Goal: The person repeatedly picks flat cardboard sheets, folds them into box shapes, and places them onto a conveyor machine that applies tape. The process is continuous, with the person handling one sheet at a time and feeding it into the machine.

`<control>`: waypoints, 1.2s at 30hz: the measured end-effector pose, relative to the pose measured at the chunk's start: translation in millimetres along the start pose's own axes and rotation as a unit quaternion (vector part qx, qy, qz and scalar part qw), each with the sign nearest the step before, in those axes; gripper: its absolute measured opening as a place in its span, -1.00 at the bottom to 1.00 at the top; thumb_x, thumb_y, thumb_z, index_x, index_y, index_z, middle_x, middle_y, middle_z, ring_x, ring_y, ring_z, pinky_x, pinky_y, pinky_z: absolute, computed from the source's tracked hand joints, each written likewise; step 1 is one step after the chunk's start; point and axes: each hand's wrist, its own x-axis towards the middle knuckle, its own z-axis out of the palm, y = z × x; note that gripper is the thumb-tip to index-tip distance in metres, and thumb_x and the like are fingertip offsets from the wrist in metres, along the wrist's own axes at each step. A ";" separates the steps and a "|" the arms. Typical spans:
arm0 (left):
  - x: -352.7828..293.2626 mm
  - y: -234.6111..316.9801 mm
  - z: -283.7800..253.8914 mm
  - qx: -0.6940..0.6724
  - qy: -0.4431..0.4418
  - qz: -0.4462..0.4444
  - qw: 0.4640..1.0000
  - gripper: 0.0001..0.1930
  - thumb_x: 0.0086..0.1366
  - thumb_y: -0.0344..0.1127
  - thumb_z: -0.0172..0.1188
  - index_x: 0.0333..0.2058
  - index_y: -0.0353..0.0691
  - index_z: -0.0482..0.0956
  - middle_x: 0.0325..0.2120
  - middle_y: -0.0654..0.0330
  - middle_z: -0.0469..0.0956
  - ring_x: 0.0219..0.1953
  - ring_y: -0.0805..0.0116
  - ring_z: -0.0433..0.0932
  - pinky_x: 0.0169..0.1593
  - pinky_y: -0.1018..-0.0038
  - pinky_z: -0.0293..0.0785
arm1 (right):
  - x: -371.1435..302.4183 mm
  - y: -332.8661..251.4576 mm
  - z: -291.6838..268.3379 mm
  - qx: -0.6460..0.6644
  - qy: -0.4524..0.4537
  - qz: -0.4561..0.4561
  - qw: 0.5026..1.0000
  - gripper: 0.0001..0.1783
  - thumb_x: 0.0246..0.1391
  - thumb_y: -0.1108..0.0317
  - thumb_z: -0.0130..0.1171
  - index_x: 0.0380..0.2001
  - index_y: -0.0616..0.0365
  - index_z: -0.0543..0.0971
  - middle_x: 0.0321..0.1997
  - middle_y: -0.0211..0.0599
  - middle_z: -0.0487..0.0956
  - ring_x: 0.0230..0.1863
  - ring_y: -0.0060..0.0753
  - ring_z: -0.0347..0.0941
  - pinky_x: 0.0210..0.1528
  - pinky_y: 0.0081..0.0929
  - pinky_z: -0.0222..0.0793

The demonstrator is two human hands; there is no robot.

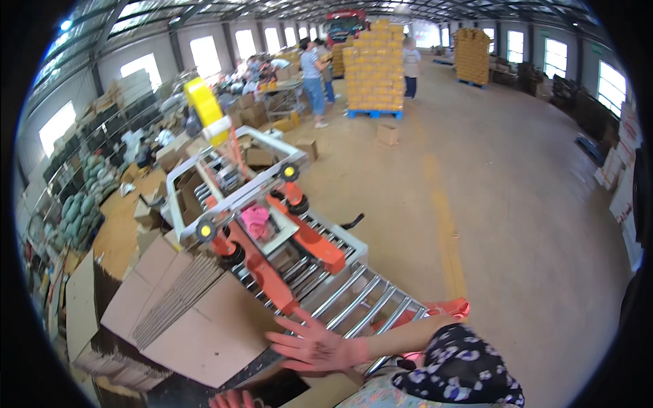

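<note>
My right hand [318, 345], in a pink-orange glove with a dark mark on its back, reaches across the rollers with fingers spread. It holds nothing and hovers over an open cardboard box [326, 389] at the lower edge. Only the gloved fingers of my left hand [232, 400] show, stretched apart beside that box; the rest is cut off. Just beyond the right hand is a carton sealing machine [255, 262] with orange-red side arms, a white frame and a roll of yellow tape [205, 109]. A pink cloth [256, 222] lies in its middle.
A metal roller conveyor [367, 299] runs from the machine toward me. Flattened cardboard sheets [197, 306] lean at its left. Red material [449, 309] lies at its right end. People stand near a stack of yellow packages [374, 68] on a blue pallet [375, 114].
</note>
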 end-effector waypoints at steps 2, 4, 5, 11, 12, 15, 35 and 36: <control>15.6 -1.9 -1.5 -0.016 0.096 -0.071 0.993 -0.52 0.26 -0.08 0.09 0.04 -0.31 0.43 0.03 -0.15 0.37 0.06 -0.24 0.32 0.09 -0.23 0.20 | -45.0 -7.0 -28.5 0.159 -0.077 -0.022 0.984 -0.50 0.15 0.05 0.12 0.07 0.10 0.46 0.27 -0.20 0.38 0.33 -0.08 0.22 0.39 0.08 -0.07; -6.3 -22.1 61.2 -0.157 -0.046 -0.198 0.967 -0.38 0.31 -0.16 0.03 0.23 -0.43 0.18 0.15 -0.29 0.28 0.17 -0.13 0.32 0.19 0.10 0.25 | -112.8 -1.8 -15.2 0.185 -0.083 0.049 0.978 -0.59 0.15 0.18 0.11 0.02 0.13 0.50 0.25 -0.20 0.40 0.29 -0.03 0.26 0.39 0.11 -0.08; 20.0 -23.1 73.0 -0.372 -0.157 -0.276 0.873 -0.37 0.30 -0.16 0.07 0.25 -0.37 0.15 0.04 -0.17 0.38 0.04 0.06 0.41 0.11 0.24 0.33 | -117.6 -3.1 -17.1 0.194 -0.045 0.070 0.977 -0.63 0.14 0.20 0.12 -0.03 0.13 0.52 0.20 -0.20 0.44 0.27 -0.02 0.28 0.36 0.11 -0.03; 220.8 51.5 148.4 -0.548 -0.305 -0.117 0.770 -0.37 0.25 -0.03 0.19 0.19 -0.21 0.27 -0.08 0.06 0.53 0.02 0.25 0.49 0.11 0.39 0.36 | -173.1 33.8 -68.3 0.042 0.226 0.239 0.943 -0.71 0.16 0.26 -0.07 -0.18 0.15 0.54 0.00 -0.10 0.46 0.11 0.09 0.31 0.29 0.10 -0.01; 242.1 67.0 170.8 -0.517 -0.281 -0.076 0.805 -0.49 0.28 -0.07 0.14 0.10 -0.22 0.34 -0.09 0.01 0.54 0.01 0.17 0.51 0.08 0.37 0.38 | -177.1 40.4 -60.8 0.007 0.235 0.265 0.935 -0.70 0.18 0.25 -0.10 -0.17 0.16 0.53 0.01 -0.10 0.46 0.12 0.08 0.30 0.31 0.09 -0.06; 292.1 92.3 225.3 -0.351 -0.043 -0.027 0.935 -0.67 0.27 -0.25 0.07 -0.04 -0.27 0.45 -0.23 -0.06 0.51 -0.17 0.00 0.52 -0.02 0.23 0.42 | -170.3 87.0 -1.9 -0.054 0.270 0.314 0.908 -0.65 0.23 0.20 -0.17 -0.16 0.20 0.51 0.02 -0.12 0.45 0.14 0.05 0.28 0.37 0.08 -0.19; 33.5 -181.6 64.4 -0.078 -0.177 -0.241 0.951 -0.52 0.29 -0.03 0.06 0.08 -0.19 0.40 0.07 0.07 0.41 0.16 0.12 0.31 0.15 0.00 0.17 | 127.0 -3.2 153.6 0.175 0.052 -0.147 0.972 -0.80 -0.07 0.11 0.26 -0.43 -0.08 0.52 0.15 -0.52 0.50 0.32 -0.27 0.25 0.36 0.21 -0.15; 39.1 -187.5 65.3 -0.047 -0.195 -0.244 0.949 -0.52 0.29 0.01 0.06 0.06 -0.18 0.42 0.04 0.08 0.43 0.13 0.14 0.34 0.11 0.04 0.21 | 111.6 -10.4 135.3 0.221 0.036 -0.162 0.961 -0.86 -0.10 0.22 0.21 -0.44 -0.02 0.55 -0.02 -0.46 0.55 0.27 -0.30 0.30 0.38 0.14 -0.14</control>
